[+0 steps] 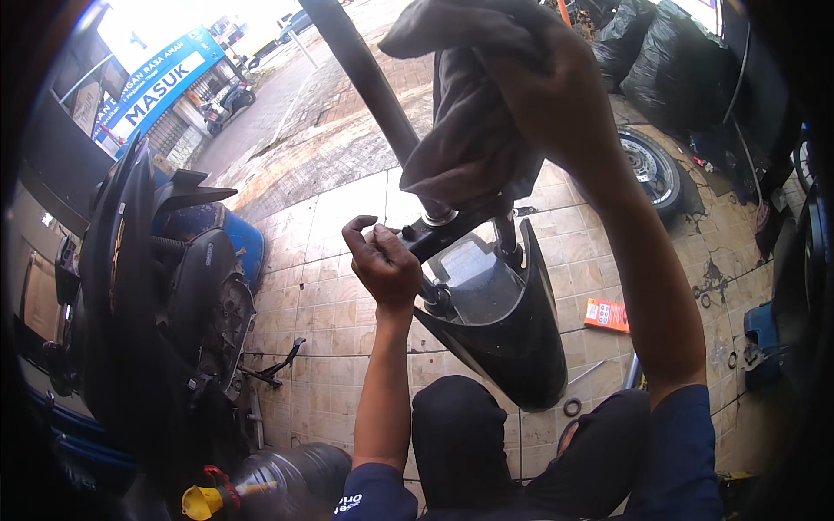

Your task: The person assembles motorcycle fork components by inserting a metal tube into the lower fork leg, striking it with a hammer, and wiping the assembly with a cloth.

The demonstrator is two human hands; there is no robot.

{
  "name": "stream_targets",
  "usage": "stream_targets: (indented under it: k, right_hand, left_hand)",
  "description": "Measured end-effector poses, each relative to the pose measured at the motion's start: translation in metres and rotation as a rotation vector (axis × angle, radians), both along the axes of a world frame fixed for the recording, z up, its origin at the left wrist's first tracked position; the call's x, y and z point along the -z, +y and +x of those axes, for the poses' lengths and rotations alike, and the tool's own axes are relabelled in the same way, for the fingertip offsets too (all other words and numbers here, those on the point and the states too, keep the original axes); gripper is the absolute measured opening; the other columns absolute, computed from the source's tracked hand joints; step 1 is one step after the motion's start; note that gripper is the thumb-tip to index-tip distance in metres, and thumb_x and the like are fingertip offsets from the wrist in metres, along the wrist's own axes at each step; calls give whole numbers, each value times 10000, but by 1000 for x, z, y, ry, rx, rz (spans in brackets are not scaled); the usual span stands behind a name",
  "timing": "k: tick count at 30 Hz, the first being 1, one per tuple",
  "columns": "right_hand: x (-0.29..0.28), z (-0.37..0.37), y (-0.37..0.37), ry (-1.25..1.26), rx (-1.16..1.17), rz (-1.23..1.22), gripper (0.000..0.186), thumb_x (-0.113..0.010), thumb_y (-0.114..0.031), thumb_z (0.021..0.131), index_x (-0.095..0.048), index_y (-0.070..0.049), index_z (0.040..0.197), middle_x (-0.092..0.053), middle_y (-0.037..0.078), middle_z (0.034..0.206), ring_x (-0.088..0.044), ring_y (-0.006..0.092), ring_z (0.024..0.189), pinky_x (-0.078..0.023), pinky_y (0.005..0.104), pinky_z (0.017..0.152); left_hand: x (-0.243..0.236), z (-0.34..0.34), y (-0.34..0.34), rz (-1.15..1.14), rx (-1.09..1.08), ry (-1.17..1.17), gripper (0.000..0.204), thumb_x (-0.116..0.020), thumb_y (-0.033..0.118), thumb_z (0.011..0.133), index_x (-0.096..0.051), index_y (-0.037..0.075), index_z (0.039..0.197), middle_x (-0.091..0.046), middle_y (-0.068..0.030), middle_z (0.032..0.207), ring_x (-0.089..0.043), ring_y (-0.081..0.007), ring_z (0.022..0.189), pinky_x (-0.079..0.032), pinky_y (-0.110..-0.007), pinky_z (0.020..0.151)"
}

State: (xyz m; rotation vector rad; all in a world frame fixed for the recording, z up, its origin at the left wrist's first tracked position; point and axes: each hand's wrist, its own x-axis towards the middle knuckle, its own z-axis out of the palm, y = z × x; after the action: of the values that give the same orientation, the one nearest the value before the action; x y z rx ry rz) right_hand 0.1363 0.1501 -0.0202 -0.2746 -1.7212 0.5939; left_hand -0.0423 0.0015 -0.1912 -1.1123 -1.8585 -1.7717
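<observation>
Motorcycle front fork assembly stands before me, above the tiled floor, with its long steering stem slanting up and to my left. My left hand is at the left end of the crosspiece, the index finger and thumb bent close together; I cannot tell how firmly those fingers close on the metal. My right hand has its fingers clamped on a dark grey cloth, which is draped just right of the stem and hides part of the crosspiece; most of those fingertips are out of sight. Below my hands, the fork legs reach down to a glossy black fender, its rounded end pointing toward my knees. An orange box lies on the tiles to the right, and a small dark ring lies near my knee. Farther off is a wheel. On my left stand a partly stripped motorcycle and a blue drum, with a clear plastic jug lying nearer me.
</observation>
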Motion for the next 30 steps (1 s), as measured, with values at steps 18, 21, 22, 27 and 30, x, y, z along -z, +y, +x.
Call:
stream_targets:
  k: [18, 21, 22, 27, 30]
  right_hand:
    - [91, 16, -87, -1163, -277, 164, 283, -619, -178, 799, -786, -109, 1016, -737, 183, 933, -733, 330, 902, -577, 442, 804]
    - [91, 35, -56, -861, -110, -37, 390, -632, -163, 802, -766, -162, 1168, -724, 145, 1009, -717, 333, 877, -572, 428, 810]
    - [97, 35, -25, -678, -45, -103, 496, -574, -29, 766, -740, -141, 1219, -690, 132, 999, -695, 308, 903, -569, 383, 832]
    - [56, -45, 50, -775, -324, -372, 508, -479, 35, 775, -716, -28, 1220, -720, 187, 1034, -702, 266, 1019, -556, 351, 903]
    - [47, -94, 42, -993, -546, -433, 299, -625, -101, 842, -749, -20, 1103, -742, 147, 888, -717, 227, 886, -567, 334, 812]
  left_hand:
    - [-11, 8, -9, -20, 53, -126, 160, -409, 75, 1016, -472, 16, 1150, -568, -51, 777, -524, -101, 666, -421, -265, 635]
    - [-12, 7, -7, -29, 33, -102, 157, -408, 82, 1019, -474, 21, 1148, -573, -51, 792, -525, -97, 690, -417, -262, 645]
    - [-8, 12, 0, -44, 33, -111, 156, -408, 83, 1019, -474, 21, 1146, -573, -52, 794, -525, -96, 694, -417, -262, 647]
    - [-2, 6, -5, 28, 30, -82, 149, -403, 51, 1006, -448, -24, 1127, -593, -106, 740, -579, -133, 638, -459, -268, 619]
    - [-7, 12, -14, -46, 27, -131, 168, -403, 66, 1012, -444, 9, 1164, -601, -89, 804, -593, -137, 727, -467, -275, 685]
